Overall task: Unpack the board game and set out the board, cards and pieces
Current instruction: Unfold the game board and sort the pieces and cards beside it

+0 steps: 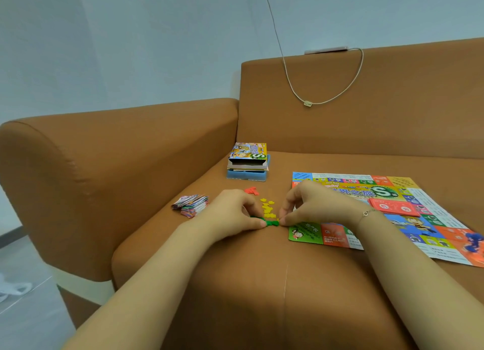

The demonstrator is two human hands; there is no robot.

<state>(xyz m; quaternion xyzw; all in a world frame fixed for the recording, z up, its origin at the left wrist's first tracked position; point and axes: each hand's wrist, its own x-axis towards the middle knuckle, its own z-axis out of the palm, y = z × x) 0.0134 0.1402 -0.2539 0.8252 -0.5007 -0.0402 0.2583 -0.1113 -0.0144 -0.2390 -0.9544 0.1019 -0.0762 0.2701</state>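
Brown sofa seat (235,258), left hand (230,213) and right hand (309,205) both pinching green pieces (269,222), board (424,218) alongside

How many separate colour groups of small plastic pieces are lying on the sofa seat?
3. The red pieces lie farthest away, toward the box. The yellow pieces sit between the hands. The green pieces are pinched by both hands, so fingers may hide some.

Both bare forearms reach forward and converge toward the middle, the hands nearly meeting. The left hand (231,213) lies knuckles up, fingers curled, its thumb and forefinger pinched together at the tips. The right hand (305,205) arches opposite it, fingers bent downward, fingertips (284,220) pinching just beside the left's. A thin bracelet (366,213) circles the right wrist.
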